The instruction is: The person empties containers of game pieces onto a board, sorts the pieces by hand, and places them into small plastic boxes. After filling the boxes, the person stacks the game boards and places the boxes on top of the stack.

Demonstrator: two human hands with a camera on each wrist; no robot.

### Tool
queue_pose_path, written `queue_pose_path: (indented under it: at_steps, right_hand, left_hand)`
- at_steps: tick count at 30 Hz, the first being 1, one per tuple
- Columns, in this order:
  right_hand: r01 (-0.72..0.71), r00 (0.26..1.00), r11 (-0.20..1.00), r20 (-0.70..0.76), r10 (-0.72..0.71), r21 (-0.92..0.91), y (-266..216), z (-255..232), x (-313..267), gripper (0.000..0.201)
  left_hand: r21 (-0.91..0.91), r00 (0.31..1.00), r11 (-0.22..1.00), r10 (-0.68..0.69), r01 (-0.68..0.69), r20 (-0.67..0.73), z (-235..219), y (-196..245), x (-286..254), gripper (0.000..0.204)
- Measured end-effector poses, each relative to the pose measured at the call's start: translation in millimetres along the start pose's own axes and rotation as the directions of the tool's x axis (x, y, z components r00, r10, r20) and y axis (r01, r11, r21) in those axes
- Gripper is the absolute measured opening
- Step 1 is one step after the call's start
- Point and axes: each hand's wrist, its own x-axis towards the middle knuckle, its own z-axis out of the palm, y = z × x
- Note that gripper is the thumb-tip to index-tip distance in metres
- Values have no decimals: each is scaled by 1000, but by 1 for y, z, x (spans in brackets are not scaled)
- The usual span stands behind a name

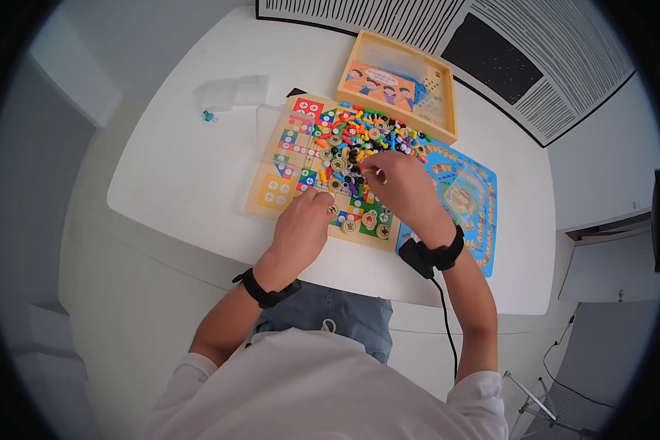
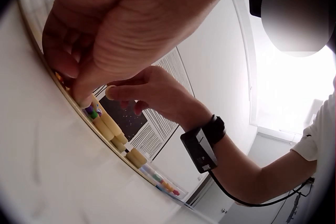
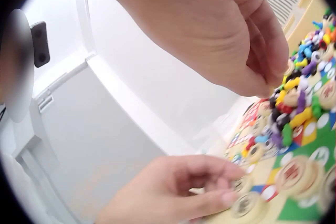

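Colourful small pieces (image 1: 352, 139) and round wooden discs lie heaped on a patterned game board (image 1: 275, 189). My right hand (image 1: 403, 187) is over the heap's near side; in the left wrist view this hand (image 2: 163, 95) pinches a pale wooden disc (image 2: 110, 92) between thumb and fingers, above the board. Low at the board's near side, my left hand (image 1: 299, 231) has its fingers bent. The right wrist view shows the left hand (image 3: 168, 190) with thumb and index finger around a wooden disc (image 3: 242, 184), another disc (image 3: 248, 206) beside the thumb.
Behind the heap stands a wooden box (image 1: 451, 110) holding a picture card (image 1: 381, 84). A blue board (image 1: 488, 202) lies at the right, with a clear lid on it. Clear plastic containers (image 1: 242, 92) and a teal clip (image 1: 209, 116) are on the white table (image 1: 161, 169) at the left.
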Motion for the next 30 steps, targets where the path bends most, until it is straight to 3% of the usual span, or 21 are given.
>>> queue_pose_path:
  at_steps: [2, 7, 9, 13, 18, 22, 24, 25, 27, 28, 30]
  right_hand:
    - [184, 983, 948, -56, -175, 258, -13, 12, -8, 14]
    - [260, 962, 924, 0, -271, 281, -22, 33, -16, 17]
    - [250, 956, 930, 84, -282, 271, -22, 32, -17, 17]
    - [288, 942, 910, 82, -325, 298, -17, 38, -23, 18]
    - [388, 909, 913, 110, -401, 124, -18, 33, -25, 19]
    - [373, 921, 911, 47, -387, 175, -18, 19, -29, 17]
    - [352, 933, 916, -149, -328, 193, -9, 12, -33, 14]
    - [352, 933, 916, -147, -328, 193, -5, 5, -37, 14]
    - [165, 986, 964, -40, -160, 206, -1, -10, -50, 16]
    - [163, 987, 965, -37, -159, 206, -1, -16, -56, 16]
    - [89, 993, 995, 72, -92, 52, -3, -25, -69, 24]
  left_hand:
    - [-16, 1000, 1000, 16, -16, -7, 1, -2, 1, 21]
    - [-45, 1000, 999, -18, 17, -6, -3, 0, 3, 27]
    - [-56, 999, 998, -40, 39, -2, -3, 0, 4, 29]
    - [-80, 999, 996, -37, 35, -17, -2, 2, 4, 32]
    - [-43, 1000, 999, -15, 15, -6, -2, 0, 4, 31]
    - [-18, 999, 1000, -17, 17, 39, -4, 3, 6, 31]
    - [-18, 998, 1000, -23, 25, 61, -7, 6, 6, 31]
    - [3, 999, 1000, -6, 6, 46, -7, 8, 5, 30]
    - [20, 999, 1000, 8, -9, 33, -7, 9, 5, 29]
    - [40, 998, 999, 13, -16, 65, -8, 9, 7, 28]
    - [56, 994, 998, 23, -29, 103, -7, 9, 9, 28]
